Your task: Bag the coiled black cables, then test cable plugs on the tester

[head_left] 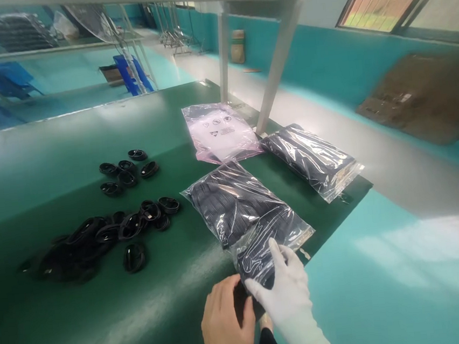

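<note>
A clear plastic bag [257, 256] packed with black items lies at the front right edge of the green table. My right hand [287, 291], in a white glove, grips this bag from above, thumb and fingers apart across it. Curled round the bag's near end is my bare left hand [226, 318]; a dark part of the contents shows between thumb and fingers. Directly behind, another filled bag [232, 199] of black, closely ridged items lies flat, partly overlapped by the held one. Loose coiled black cables [131, 224] are heaped to the left.
Further back lie a pink-tinted printed bag [221, 132] and another filled clear bag [311, 158] near the right edge. Several small black coils [126, 176] sit apart from the heap. Metal posts [279, 53] rise at the table's far right, under an overhead shelf [135, 0].
</note>
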{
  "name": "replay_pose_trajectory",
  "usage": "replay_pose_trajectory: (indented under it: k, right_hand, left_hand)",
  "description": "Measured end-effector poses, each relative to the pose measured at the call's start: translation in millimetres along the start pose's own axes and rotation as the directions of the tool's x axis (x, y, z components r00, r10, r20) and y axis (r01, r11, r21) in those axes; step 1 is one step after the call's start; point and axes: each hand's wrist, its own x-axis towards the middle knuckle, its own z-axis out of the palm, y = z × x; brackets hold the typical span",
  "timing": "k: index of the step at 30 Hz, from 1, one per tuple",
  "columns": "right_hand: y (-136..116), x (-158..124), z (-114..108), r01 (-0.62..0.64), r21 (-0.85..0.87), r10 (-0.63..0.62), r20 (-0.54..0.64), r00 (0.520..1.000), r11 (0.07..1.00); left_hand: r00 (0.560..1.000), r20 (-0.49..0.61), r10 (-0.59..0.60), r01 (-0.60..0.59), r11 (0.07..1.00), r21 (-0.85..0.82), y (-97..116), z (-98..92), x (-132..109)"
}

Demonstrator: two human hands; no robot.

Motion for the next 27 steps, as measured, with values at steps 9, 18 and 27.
replay_pose_trajectory:
  k: [9, 18, 27]
  right_hand:
    - [11.7, 4.2, -15.7, 0.084, -0.061, -0.078, 0.087, 0.993, 0.995]
    - [26.9, 2.3, 11.3, 0.204, -0.018, -0.205, -0.028, 0.978, 0.979]
    - [6.4, 3.6, 27.5, 0.126, 0.099, -0.118, -0.088, 0.989, 0.987]
  left_hand:
    - [0.968, -0.212, -0.134, 0.172, 0.971, 0.169, 19.4, 34.8, -12.7]
    - [0.942, -0.287, -0.174, 0.227, 0.96, 0.162, 31.5, 46.7, -18.8]
    - [0.996, 0.086, 0.005, -0.018, 0.988, 0.156, 11.8, 13.8, -12.2]
